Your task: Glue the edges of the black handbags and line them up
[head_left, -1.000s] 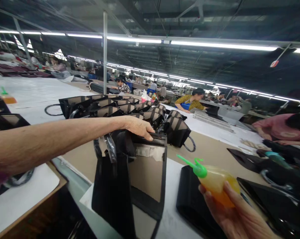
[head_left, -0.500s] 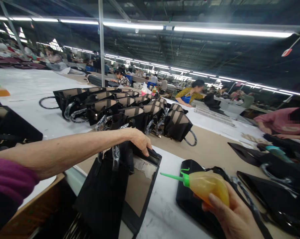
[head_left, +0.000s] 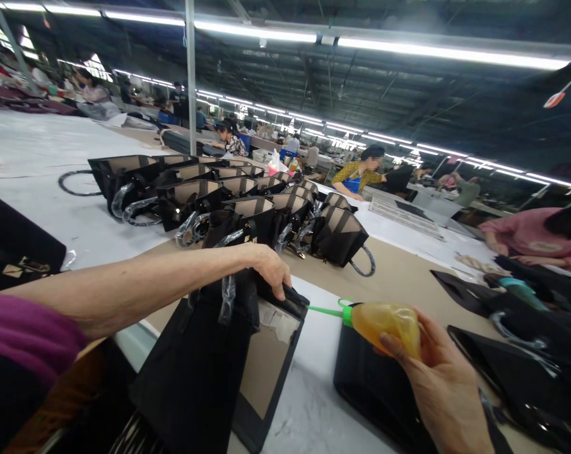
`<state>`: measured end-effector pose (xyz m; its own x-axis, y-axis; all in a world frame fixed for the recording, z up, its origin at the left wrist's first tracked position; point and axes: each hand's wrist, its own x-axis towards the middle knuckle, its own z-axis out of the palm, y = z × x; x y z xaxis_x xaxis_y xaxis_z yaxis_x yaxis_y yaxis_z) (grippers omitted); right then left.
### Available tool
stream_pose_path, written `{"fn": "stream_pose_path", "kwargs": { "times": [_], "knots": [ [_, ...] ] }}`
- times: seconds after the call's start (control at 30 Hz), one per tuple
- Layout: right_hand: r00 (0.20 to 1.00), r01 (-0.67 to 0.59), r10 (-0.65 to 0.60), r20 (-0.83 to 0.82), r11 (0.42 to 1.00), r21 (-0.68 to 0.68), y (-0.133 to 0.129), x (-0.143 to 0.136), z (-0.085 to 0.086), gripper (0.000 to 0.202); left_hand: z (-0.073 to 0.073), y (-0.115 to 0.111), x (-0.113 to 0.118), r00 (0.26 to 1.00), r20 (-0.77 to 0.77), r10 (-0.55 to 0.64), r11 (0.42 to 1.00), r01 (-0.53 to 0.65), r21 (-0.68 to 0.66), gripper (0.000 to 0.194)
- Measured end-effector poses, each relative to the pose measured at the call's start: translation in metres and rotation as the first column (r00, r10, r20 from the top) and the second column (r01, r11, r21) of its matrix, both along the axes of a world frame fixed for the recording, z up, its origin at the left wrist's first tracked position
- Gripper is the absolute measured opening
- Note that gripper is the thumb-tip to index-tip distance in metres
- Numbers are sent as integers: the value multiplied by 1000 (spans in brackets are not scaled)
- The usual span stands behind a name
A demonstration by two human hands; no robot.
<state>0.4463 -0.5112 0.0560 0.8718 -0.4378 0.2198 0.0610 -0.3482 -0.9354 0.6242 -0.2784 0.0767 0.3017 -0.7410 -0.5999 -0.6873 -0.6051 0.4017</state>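
Observation:
My right hand (head_left: 443,372) is closed around a squeeze bottle (head_left: 384,325) of amber liquid with a green nozzle. Its long thin tip points left and meets, or nearly meets, the far corner of a black handbag (head_left: 190,372). The bag lies opened out, its beige panel (head_left: 264,366) facing up with pale torn-looking patches near the top. My left hand (head_left: 272,271) reaches across and grips the bag's far edge, fingers curled over it; the fingertips are partly hidden. A handle wrapped in clear film lies against the bag.
Several black handbags (head_left: 247,208) stand in rows further back on the table. Another dark bag (head_left: 375,384) lies under my right hand, with more black pieces (head_left: 526,372) at the right. Co-workers (head_left: 545,236) sit across the table. A metal post (head_left: 191,82) rises behind the bags.
The bottle has moved left and slightly up, bringing its nozzle tip to the bag's corner. My left hand keeps its grip on the edge. The view has shifted slightly.

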Motion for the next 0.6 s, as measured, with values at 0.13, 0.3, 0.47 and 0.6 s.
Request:
{"fn": "stream_pose_path", "kwargs": {
  "times": [0.13,0.3,0.47,0.6],
  "knots": [
    [1000,9,-9,-4,1000,-28,1,3,3,61,0,1,1,1000,-2,-1,1000,1,-12,32],
    [1000,-18,18,7,1000,-17,3,4,3,58,0,-1,1,1000,-2,4,1000,-4,-22,30],
    [999,-38,39,14,996,-87,0,4,-2,56,-3,-2,1,999,-34,24,1000,-24,-4,29],
    [998,-57,58,-2,985,-162,-2,1,-7,53,-4,-3,1,998,-52,30,1000,-30,-7,28]
  ]
}}
